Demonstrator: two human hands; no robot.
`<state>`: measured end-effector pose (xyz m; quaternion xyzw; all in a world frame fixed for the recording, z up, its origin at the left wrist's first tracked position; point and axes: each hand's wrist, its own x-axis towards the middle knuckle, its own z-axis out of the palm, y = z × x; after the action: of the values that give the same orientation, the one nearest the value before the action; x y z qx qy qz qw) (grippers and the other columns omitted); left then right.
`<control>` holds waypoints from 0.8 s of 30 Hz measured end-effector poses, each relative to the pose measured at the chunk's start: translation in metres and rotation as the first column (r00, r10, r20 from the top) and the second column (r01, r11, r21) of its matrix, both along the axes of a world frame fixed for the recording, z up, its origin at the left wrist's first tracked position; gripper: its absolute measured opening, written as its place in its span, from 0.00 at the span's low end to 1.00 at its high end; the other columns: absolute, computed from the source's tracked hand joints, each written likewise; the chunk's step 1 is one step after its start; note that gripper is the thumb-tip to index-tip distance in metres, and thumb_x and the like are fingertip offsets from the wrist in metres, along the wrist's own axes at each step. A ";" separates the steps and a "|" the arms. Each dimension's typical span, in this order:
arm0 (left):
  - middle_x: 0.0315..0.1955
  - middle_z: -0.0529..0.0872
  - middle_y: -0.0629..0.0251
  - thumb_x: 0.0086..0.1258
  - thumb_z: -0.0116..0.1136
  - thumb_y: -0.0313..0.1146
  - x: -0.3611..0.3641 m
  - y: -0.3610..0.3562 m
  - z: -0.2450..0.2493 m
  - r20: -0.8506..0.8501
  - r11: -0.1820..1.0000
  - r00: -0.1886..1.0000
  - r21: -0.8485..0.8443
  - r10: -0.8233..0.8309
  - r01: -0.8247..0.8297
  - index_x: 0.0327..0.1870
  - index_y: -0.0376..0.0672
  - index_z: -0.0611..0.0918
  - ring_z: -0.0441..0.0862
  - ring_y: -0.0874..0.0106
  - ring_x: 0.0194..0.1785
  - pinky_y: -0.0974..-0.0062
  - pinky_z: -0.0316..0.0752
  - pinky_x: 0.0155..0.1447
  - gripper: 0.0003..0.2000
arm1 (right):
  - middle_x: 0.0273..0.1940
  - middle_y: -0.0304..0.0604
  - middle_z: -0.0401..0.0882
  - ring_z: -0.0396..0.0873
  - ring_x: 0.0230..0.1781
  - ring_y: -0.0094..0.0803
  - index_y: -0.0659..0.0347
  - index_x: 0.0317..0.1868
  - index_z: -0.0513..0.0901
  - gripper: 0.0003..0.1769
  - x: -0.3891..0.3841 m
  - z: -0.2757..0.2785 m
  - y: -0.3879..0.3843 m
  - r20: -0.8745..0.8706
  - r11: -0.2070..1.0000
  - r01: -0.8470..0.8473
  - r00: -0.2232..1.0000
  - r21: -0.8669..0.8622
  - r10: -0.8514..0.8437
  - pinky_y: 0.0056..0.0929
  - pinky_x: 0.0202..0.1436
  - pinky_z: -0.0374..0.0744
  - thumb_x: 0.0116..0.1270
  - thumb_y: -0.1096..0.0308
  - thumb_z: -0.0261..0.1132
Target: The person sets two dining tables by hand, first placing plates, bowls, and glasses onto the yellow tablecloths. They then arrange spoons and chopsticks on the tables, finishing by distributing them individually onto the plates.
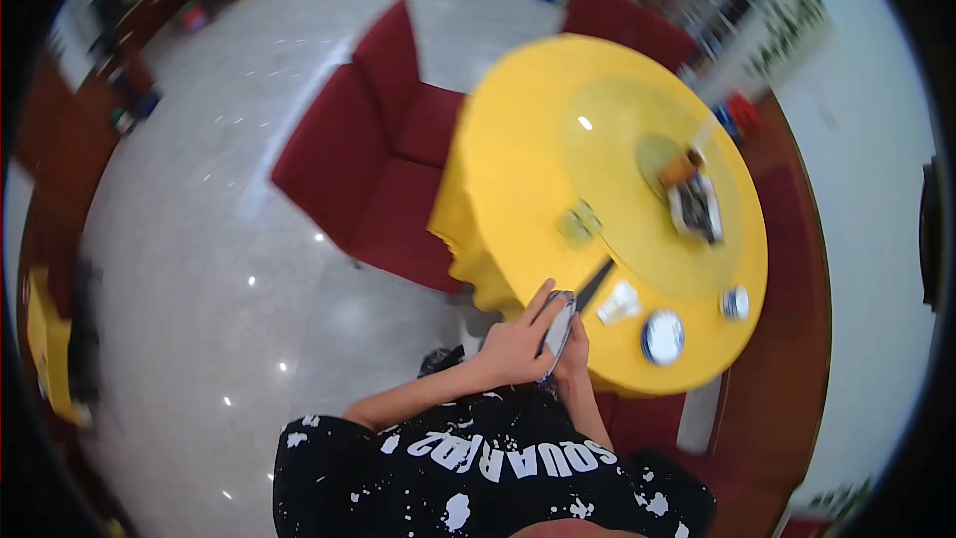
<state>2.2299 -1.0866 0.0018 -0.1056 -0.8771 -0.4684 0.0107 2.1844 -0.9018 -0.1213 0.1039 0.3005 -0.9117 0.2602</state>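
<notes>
My left hand [513, 347] and my right hand [572, 347] are both closed around a white dish with a blue patterned edge [561, 327], held tilted in front of my chest at the near table edge. The left fingers reach along its left side, and the right hand grips the other side. Just beyond my hands, a long dark strip-like thing [596, 284] lies on the table. A crumpled white tissue-like thing [619, 303] is to its right. Further right sits a round white dish with a blue rim [663, 337], and a small blue-and-white cup [735, 303] stands past it.
A yellow cloth covers the round table [518, 139], with a glass turntable [617, 120] carrying a tray of items [695, 209]. A clear glass-like thing [578, 224] stands nearer. Dark red chairs [339, 159] stand left; a wall is at right.
</notes>
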 end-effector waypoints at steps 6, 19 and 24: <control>0.73 0.63 0.51 0.55 0.54 0.32 0.098 -0.184 0.034 -0.216 0.776 0.746 0.142 0.630 -0.615 0.72 0.46 0.66 0.84 0.49 0.49 0.59 0.82 0.46 0.37 | 0.59 0.48 0.80 0.79 0.59 0.42 0.61 0.63 0.74 0.28 -0.010 0.061 -0.251 0.048 0.800 -0.600 0.799 -0.006 0.600 0.44 0.66 0.75 0.81 0.50 0.39; 0.71 0.65 0.49 0.54 0.52 0.29 0.337 -0.509 -0.018 0.046 -0.151 -0.148 0.053 0.988 -0.987 0.72 0.45 0.65 0.72 0.47 0.65 0.57 0.74 0.64 0.36 | 0.64 0.52 0.75 0.74 0.65 0.47 0.62 0.68 0.70 0.31 0.209 -0.016 -0.742 0.199 -0.123 -0.989 -0.137 -0.081 0.970 0.48 0.69 0.71 0.80 0.49 0.38; 0.68 0.67 0.45 0.49 0.48 0.26 0.443 -0.596 -0.053 0.182 -0.566 -0.536 0.276 0.824 -0.777 0.72 0.34 0.61 0.64 0.53 0.73 0.65 0.57 0.76 0.39 | 0.59 0.53 0.79 0.80 0.58 0.46 0.66 0.64 0.72 0.28 0.345 -0.027 -0.913 0.303 -0.578 -0.806 -0.586 -0.125 0.752 0.45 0.64 0.78 0.81 0.53 0.39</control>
<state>2.6729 -1.6823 -0.0511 0.6806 -0.4249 -0.3258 0.5002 2.5299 -1.8149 -0.1485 -0.0762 0.2908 -0.1278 0.9451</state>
